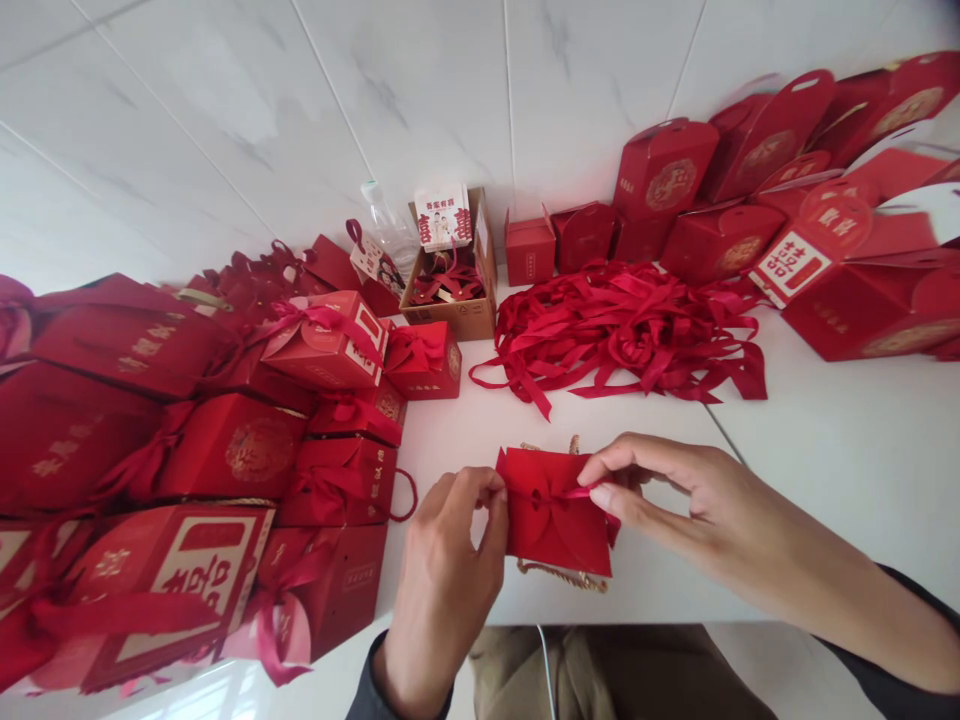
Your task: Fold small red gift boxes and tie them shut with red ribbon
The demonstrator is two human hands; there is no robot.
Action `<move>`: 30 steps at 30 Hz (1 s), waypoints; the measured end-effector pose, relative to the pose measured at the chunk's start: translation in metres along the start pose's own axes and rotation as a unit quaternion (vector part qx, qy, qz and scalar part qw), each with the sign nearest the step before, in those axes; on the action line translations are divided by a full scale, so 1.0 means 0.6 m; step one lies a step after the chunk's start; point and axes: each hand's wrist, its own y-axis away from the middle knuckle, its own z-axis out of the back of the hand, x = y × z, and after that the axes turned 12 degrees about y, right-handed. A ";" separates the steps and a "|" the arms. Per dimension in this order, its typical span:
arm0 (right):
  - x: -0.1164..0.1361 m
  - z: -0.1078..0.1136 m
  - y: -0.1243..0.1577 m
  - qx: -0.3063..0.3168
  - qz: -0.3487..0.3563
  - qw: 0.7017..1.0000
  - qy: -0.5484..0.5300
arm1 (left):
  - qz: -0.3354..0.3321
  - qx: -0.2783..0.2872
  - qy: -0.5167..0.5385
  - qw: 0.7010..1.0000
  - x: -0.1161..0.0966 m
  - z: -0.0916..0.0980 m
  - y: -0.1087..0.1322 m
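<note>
The fingers of the right hand pinch a thin red ribbon narrowly over a small red box. That box sits between the fingers of both hands, with gold cord showing past its near and far edges. The fingers of the left hand are drawn narrow at its left edge; I cannot tell whether they close on ribbon or box edge. Beyond the fingers, on the white bench, are a loose ribbon heap and a cardboard carton. Ribbon-tied boxes crowd left of the left fingers; larger red boxes stand beyond the right fingers.
</note>
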 end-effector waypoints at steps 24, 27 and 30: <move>0.029 -0.026 -0.039 -0.040 0.168 0.985 -0.001 | -0.077 -0.089 0.075 0.990 -0.016 -0.037 -0.002; 0.032 -0.028 -0.043 -0.057 0.180 0.982 0.013 | -0.043 -0.096 0.121 0.987 -0.020 -0.036 -0.006; 0.031 -0.027 -0.041 -0.061 0.161 0.985 0.016 | 0.011 -0.077 0.167 0.983 -0.025 -0.032 -0.008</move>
